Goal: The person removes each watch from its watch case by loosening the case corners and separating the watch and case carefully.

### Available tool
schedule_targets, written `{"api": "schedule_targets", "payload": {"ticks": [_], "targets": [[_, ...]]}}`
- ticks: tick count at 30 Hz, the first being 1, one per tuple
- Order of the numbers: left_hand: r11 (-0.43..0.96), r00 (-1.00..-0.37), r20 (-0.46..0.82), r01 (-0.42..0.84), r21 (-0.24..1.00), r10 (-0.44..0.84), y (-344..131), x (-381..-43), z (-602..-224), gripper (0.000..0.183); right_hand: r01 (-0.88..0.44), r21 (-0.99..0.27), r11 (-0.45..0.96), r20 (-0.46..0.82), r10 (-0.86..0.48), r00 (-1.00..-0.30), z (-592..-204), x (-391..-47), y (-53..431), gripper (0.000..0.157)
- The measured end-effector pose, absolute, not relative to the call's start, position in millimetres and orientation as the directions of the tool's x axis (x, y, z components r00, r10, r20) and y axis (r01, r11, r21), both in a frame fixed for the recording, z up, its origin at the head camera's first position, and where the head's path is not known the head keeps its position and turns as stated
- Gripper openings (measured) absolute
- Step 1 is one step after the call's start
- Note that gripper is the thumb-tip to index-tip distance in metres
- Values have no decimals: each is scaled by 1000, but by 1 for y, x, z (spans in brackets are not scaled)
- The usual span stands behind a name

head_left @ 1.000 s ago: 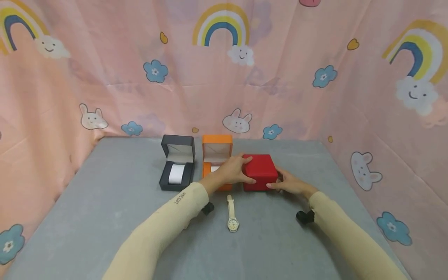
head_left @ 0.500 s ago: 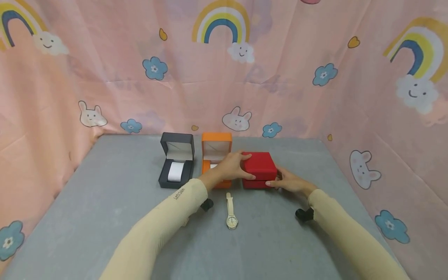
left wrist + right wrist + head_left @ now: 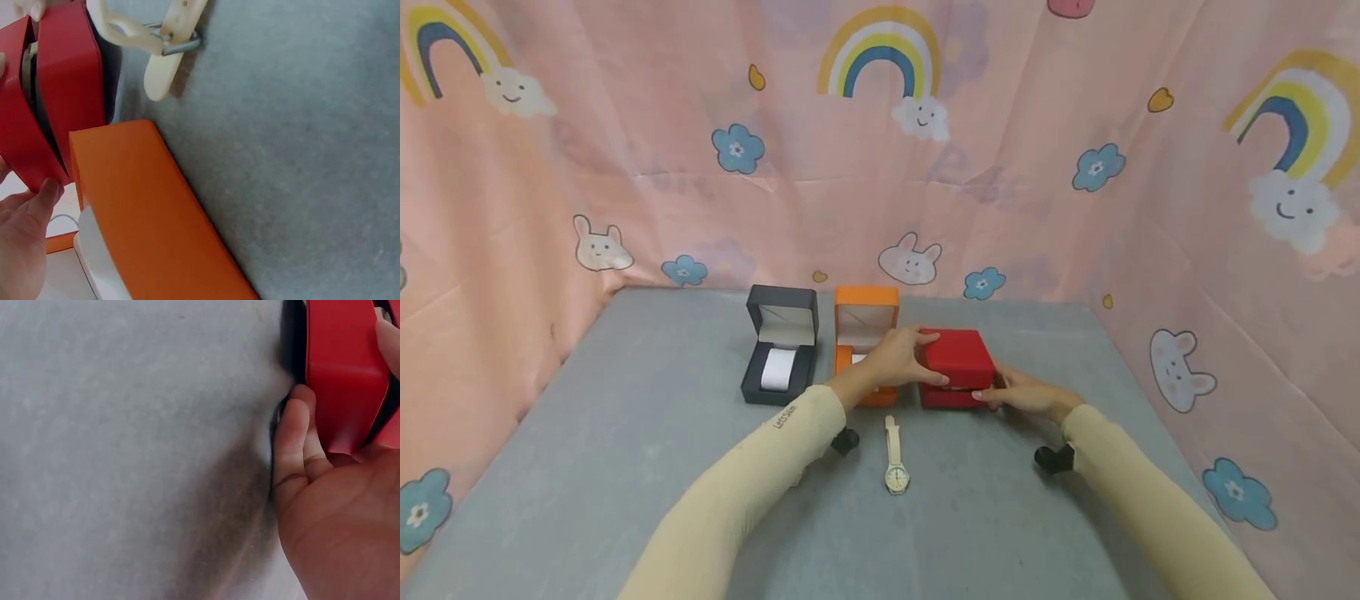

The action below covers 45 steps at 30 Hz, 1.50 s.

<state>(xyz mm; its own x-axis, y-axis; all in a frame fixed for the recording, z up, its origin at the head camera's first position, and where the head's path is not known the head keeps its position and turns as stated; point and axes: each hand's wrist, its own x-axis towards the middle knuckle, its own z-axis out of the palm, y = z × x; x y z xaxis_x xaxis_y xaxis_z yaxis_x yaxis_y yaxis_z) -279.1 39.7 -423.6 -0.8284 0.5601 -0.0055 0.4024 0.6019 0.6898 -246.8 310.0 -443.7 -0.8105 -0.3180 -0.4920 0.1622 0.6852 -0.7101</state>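
Note:
A red watch box (image 3: 957, 350) stands on the table with its lid slightly raised, leaving a narrow front gap. My left hand (image 3: 897, 358) grips the lid at its left side, thumb in front. From the right, my right hand (image 3: 1028, 393) holds the lower part, thumb at the front corner; in the right wrist view its fingers (image 3: 290, 434) lie against the base. Inside the gap, the left wrist view shows a pale edge of something I cannot identify. A cream wristwatch (image 3: 896, 477) lies nearer me, strap pointing away, apart from both hands.
Left of the red box stands an open orange watch box (image 3: 866, 297), partly behind my left hand. Farther left is an open dark grey watch box (image 3: 781, 297) with a white cushion (image 3: 777, 369). A patterned pink curtain (image 3: 820, 200) borders the grey table (image 3: 647, 400).
The red box's lid has lifted from shut to slightly open, its front gap widening under my left hand. My right hand has stayed on the base. The wristwatch and other boxes remain in place.

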Motion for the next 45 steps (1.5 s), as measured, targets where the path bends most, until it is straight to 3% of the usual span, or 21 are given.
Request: {"api": "schedule_targets", "payload": {"ticks": [6, 16, 23, 32, 45], "targets": [[596, -827, -7, 398, 698, 562, 38, -280, -420, 81, 164, -690, 705, -501, -302, -811, -442, -246, 309, 94], [586, -848, -18, 351, 730, 530, 35, -286, -413, 76, 111, -731, 674, -474, -384, -793, -434, -248, 302, 106], [577, -837, -38, 342, 741, 546, 33, -289, -410, 74, 115, -722, 682, -475, -368, -800, -434, -249, 302, 112], [576, -828, -26, 367, 730, 560, 31, -291, -407, 67, 104, -713, 694, -472, -365, -803, -438, -252, 301, 112], [636, -857, -87, 305, 709, 508, 43, -287, -406, 73, 87, -737, 670, -446, -385, -808, -441, -242, 305, 110]]}}
